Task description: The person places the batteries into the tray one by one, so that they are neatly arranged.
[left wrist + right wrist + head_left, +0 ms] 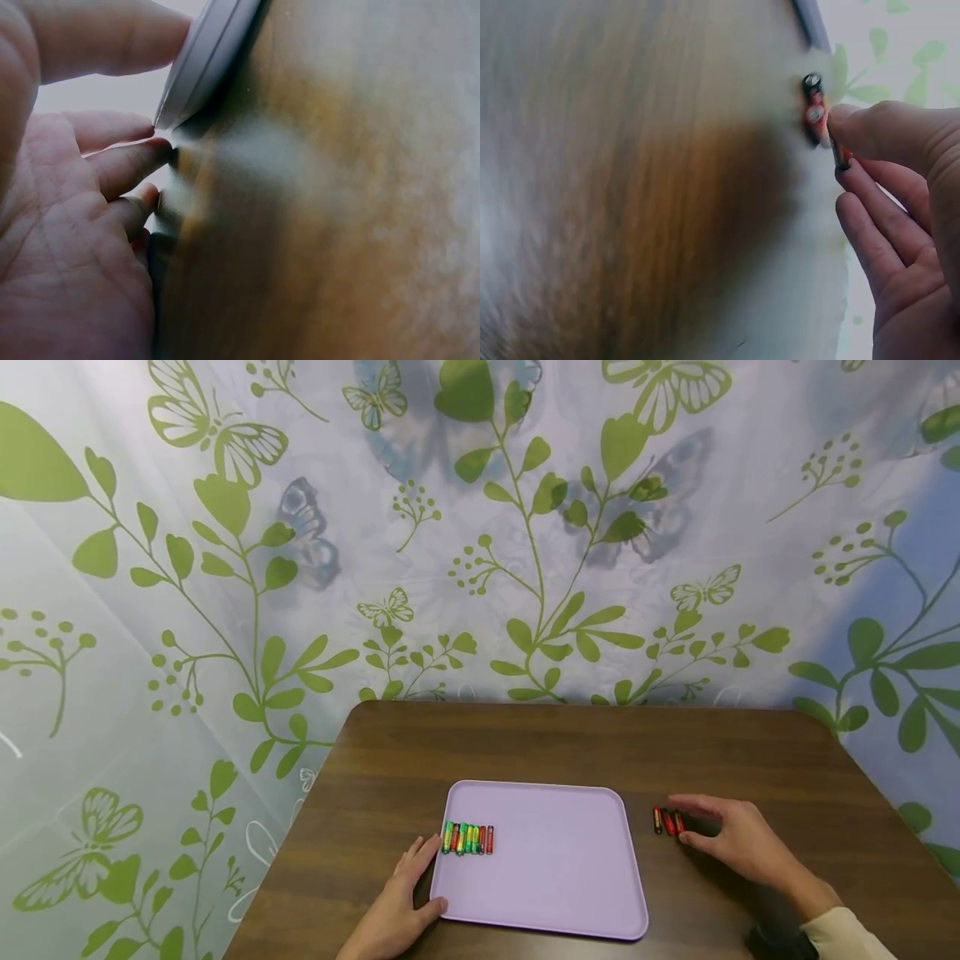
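A lilac tray (pixel 551 860) lies flat on the table. Along its left side several small batteries (pixel 468 838), some green and yellow, some red and black, stand in a side-by-side row. The left hand (pixel 396 897) rests against the tray's left rim with fairly straight fingers, its thumb at the near left corner; the left wrist view shows thumb and fingertips at the tray's edge (pixel 206 64). Right of the tray, the right hand (pixel 738 842) pinches the rightmost of three red and black batteries (pixel 841 156) between thumb and fingers. Two other batteries (pixel 663 821) lie just left of it.
The brown wooden table (pixel 570 743) runs back to a hanging cloth (pixel 480 527) printed with green leaves and butterflies. Beside the right wrist is a dark, blurred object (pixel 780 939) at the bottom of the head view.
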A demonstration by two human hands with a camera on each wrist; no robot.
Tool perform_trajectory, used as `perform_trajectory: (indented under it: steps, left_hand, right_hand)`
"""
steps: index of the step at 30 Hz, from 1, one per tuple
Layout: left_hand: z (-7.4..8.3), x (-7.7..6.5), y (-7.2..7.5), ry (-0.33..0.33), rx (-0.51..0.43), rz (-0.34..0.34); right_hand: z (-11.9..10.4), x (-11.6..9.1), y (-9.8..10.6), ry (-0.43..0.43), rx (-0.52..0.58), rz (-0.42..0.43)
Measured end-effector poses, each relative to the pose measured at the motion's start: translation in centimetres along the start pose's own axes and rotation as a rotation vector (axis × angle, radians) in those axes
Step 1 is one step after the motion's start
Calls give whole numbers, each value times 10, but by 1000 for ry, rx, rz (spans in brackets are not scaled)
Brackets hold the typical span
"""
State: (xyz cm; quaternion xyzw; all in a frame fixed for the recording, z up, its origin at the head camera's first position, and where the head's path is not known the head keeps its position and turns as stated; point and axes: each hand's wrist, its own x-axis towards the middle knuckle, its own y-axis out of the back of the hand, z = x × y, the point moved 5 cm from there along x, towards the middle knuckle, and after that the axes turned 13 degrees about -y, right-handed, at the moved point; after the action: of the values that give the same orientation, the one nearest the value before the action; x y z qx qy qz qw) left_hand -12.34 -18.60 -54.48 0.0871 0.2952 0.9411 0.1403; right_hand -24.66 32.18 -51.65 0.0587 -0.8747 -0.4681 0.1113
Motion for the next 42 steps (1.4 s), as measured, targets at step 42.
perform_trajectory:
  steps: [42]
  left_hand:
    - [-3,0,0,-26,0,-5]
  right_hand:
    - [-173,21,-122,110,346,-103]
